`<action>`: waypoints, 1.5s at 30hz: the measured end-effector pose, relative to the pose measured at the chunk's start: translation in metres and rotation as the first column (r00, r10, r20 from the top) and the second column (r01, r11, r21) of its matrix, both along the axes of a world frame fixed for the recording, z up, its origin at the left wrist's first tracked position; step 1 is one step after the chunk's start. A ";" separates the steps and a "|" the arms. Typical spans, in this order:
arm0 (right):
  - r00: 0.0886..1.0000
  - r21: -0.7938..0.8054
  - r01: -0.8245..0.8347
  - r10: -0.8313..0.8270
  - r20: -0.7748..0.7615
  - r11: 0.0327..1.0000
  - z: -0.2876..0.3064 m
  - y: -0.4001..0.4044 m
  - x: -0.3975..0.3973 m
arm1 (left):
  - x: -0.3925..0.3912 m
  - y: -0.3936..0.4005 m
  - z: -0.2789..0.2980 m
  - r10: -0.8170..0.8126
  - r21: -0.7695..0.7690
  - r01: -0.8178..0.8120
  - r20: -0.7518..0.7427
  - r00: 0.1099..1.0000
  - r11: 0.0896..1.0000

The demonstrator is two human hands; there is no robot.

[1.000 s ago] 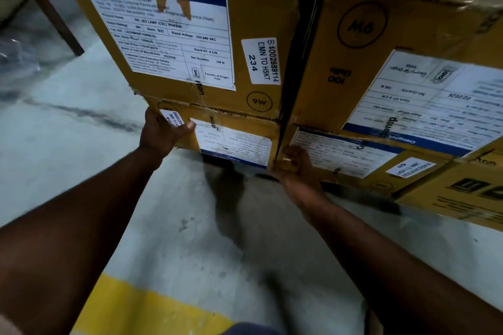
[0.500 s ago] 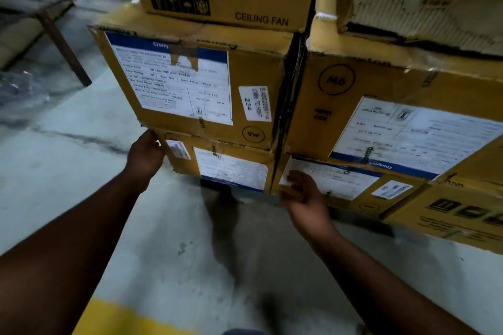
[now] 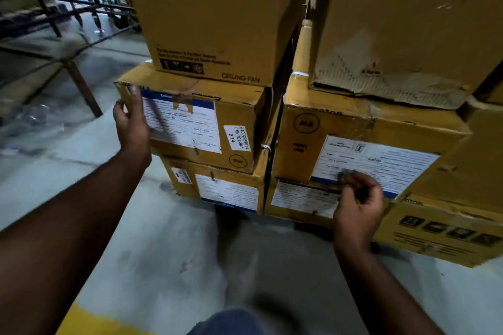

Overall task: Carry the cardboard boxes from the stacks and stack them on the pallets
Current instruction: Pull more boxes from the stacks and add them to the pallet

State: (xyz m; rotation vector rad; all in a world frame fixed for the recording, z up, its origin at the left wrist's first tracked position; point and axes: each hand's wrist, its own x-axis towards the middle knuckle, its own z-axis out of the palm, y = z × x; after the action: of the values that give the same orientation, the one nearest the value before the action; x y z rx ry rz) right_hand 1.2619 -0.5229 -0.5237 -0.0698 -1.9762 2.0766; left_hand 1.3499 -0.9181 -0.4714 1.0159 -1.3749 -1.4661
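Both hands are off the bottom row now — the left hand point(image 3: 133, 128) climbs from the low brown cardboard box point(image 3: 217, 187) to the left edge of the labelled carton point(image 3: 196, 128) above it, fingers straight. The right hand point(image 3: 356, 207) lifts too — fingers loosely curled before the neighbouring carton's white label point(image 3: 373, 163).

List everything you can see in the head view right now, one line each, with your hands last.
Crompton ceiling fan box: one, brown, top of left stack.
torn Crompton box: one, brown, top of right stack.
labelled boxes: four, yellow-brown with white labels, two under each top box.
symbol box: one, yellow-brown, low at far right.
metal frame: one, dark, upper left.
floor: grey, yellow stripe at lower left.
left hand: against the upper-left labelled box's corner.
right hand: fingers curled, before the right stack's labels.
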 end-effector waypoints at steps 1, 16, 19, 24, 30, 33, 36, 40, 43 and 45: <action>0.999 -0.009 0.041 -0.041 -0.006 0.999 0.003 0.001 -0.002 | -0.003 0.003 0.005 0.002 -0.022 -0.001 0.035 0.999 1.000; 0.977 0.197 0.204 -0.213 0.026 0.959 0.013 0.036 -0.041 | -0.037 0.034 0.018 0.029 -0.005 -0.028 0.117 0.993 1.000; 0.980 0.265 0.172 -0.191 0.048 0.949 0.011 0.035 -0.042 | -0.036 0.045 0.015 0.041 -0.032 -0.037 0.132 0.990 0.999; 0.983 0.329 0.132 -0.167 0.080 0.935 0.008 0.025 -0.042 | -0.029 0.053 0.015 0.045 -0.160 -0.004 0.251 0.967 0.987; 0.992 0.545 0.129 -0.115 -0.060 0.828 0.014 0.016 -0.024 | -0.018 0.085 0.001 0.089 -0.570 0.195 0.432 0.898 0.798; 0.987 0.659 0.113 -0.006 -0.163 0.743 0.022 0.008 -0.016 | -0.015 0.096 -0.003 0.152 -0.683 0.283 0.502 0.851 0.674; 0.959 0.706 0.116 0.105 -0.262 0.698 0.030 0.001 -0.018 | -0.016 0.098 -0.004 0.193 -0.788 0.400 0.532 0.825 0.468; 0.961 0.755 0.110 0.124 -0.246 0.646 0.033 -0.004 -0.023 | -0.020 0.097 0.001 0.162 -0.843 0.357 0.449 0.878 0.403; 0.964 0.794 0.080 0.157 -0.216 0.603 0.032 -0.009 -0.021 | -0.025 0.105 0.005 0.105 -0.845 0.360 0.431 0.896 0.394; 0.963 0.820 0.070 0.175 -0.203 0.569 0.034 -0.010 -0.021 | -0.029 0.111 0.005 0.090 -0.854 0.354 0.415 0.905 0.381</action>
State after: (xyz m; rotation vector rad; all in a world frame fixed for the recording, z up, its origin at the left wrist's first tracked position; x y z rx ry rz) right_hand 1.2410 -0.5333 -0.4898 0.4396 -2.5533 0.8924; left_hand 1.3210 -0.8073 -0.4664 0.4146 -2.2338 -0.3112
